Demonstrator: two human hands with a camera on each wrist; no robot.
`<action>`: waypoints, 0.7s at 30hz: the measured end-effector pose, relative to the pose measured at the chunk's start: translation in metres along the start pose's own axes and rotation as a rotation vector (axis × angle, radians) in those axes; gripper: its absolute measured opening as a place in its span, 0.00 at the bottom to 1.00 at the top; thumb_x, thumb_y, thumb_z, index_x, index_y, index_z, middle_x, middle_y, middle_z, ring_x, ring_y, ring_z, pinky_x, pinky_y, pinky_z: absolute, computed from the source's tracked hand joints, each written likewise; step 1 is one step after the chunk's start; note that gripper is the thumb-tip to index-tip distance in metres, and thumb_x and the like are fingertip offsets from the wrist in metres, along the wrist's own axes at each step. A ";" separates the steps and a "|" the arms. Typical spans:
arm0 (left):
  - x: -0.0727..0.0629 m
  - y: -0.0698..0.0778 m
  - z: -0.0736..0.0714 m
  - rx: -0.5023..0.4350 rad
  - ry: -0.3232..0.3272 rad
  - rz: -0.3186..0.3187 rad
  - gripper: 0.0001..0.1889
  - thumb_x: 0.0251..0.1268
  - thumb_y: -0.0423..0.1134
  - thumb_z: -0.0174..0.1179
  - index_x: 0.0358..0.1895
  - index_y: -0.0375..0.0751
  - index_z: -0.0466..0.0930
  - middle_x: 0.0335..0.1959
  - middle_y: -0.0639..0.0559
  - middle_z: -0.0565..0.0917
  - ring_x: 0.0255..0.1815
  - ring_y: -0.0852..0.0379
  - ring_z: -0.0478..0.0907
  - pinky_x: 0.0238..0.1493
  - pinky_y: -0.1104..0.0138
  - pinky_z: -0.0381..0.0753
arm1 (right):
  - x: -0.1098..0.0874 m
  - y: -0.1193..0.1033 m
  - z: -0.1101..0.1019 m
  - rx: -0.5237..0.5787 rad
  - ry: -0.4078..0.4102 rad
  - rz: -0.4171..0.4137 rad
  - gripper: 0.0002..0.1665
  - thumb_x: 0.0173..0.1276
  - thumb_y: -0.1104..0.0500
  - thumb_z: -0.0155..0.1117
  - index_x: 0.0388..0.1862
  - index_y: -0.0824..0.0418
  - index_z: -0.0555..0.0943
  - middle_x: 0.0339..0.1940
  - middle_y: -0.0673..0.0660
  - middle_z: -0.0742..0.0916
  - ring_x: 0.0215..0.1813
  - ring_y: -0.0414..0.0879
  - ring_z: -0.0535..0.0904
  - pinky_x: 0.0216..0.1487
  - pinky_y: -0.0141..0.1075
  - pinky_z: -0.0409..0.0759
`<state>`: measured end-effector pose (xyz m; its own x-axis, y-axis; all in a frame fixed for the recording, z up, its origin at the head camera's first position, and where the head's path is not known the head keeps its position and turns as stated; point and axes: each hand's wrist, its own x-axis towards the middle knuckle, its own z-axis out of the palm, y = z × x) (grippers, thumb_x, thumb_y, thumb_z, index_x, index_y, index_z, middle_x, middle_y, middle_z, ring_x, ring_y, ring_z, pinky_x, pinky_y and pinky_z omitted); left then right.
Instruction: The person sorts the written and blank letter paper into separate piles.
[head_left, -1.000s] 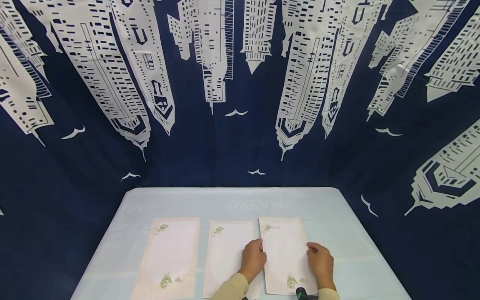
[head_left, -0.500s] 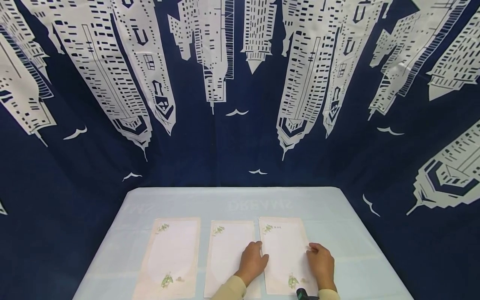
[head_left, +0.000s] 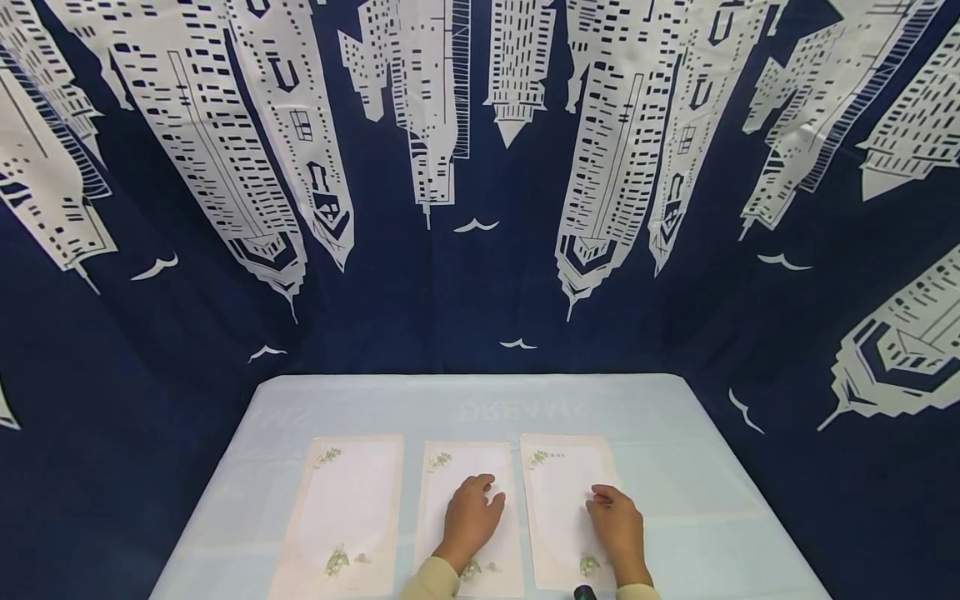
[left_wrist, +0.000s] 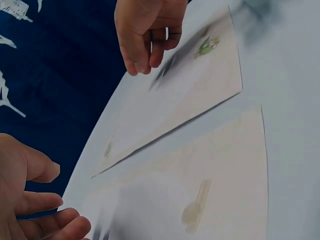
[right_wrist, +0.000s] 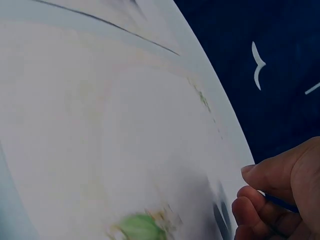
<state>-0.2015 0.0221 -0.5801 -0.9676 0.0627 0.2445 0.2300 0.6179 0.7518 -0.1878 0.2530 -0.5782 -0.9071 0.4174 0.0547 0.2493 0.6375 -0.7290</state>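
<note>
Three pale stationery sheets with green plant prints lie side by side: a left sheet [head_left: 348,500], a middle sheet [head_left: 437,500] and a right sheet [head_left: 555,508] with a short line of small marks near its top. Over the middle sheet hovers my left hand [head_left: 471,521], thumb and fingers apart, holding nothing. My right hand [head_left: 621,533] hangs above the right sheet near its right edge, fingers loosely bent. From the right wrist view, the fingers of this hand [right_wrist: 280,192] pinch nothing and cast a shadow on the paper.
A pale blue cloth covers the table [head_left: 712,517], with faint lettering along the far part. Dark blue curtains [head_left: 487,292] printed with white buildings and birds stand behind and at both sides. A small dark object [head_left: 584,592] shows at the bottom edge near my right wrist.
My left hand has let go of the right sheet's left edge and moved left over the middle sheet. The right hand has left the right edge and shifted left.
</note>
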 end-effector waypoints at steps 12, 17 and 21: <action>0.000 -0.026 -0.039 0.062 0.090 -0.113 0.14 0.59 0.35 0.68 0.47 0.31 0.85 0.38 0.44 0.85 0.37 0.46 0.83 0.37 0.53 0.82 | -0.020 -0.039 0.041 0.026 -0.116 -0.116 0.13 0.64 0.65 0.67 0.45 0.72 0.85 0.34 0.59 0.88 0.38 0.55 0.87 0.40 0.47 0.85; -0.005 -0.036 -0.052 0.086 0.106 -0.172 0.18 0.58 0.36 0.69 0.50 0.30 0.84 0.42 0.41 0.85 0.44 0.40 0.83 0.45 0.48 0.82 | -0.026 -0.050 0.054 0.023 -0.184 -0.160 0.13 0.64 0.63 0.68 0.45 0.69 0.85 0.34 0.56 0.89 0.38 0.52 0.86 0.42 0.46 0.85; -0.009 -0.040 -0.057 0.102 0.101 -0.194 0.23 0.58 0.35 0.69 0.55 0.26 0.80 0.48 0.33 0.83 0.52 0.32 0.80 0.53 0.43 0.79 | -0.029 -0.053 0.059 0.027 -0.232 -0.165 0.13 0.65 0.62 0.67 0.46 0.69 0.85 0.36 0.57 0.89 0.40 0.53 0.87 0.43 0.47 0.85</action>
<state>-0.1956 -0.0478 -0.5775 -0.9762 -0.1405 0.1652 0.0241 0.6868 0.7265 -0.1948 0.1687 -0.5814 -0.9888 0.1478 0.0185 0.0857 0.6658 -0.7412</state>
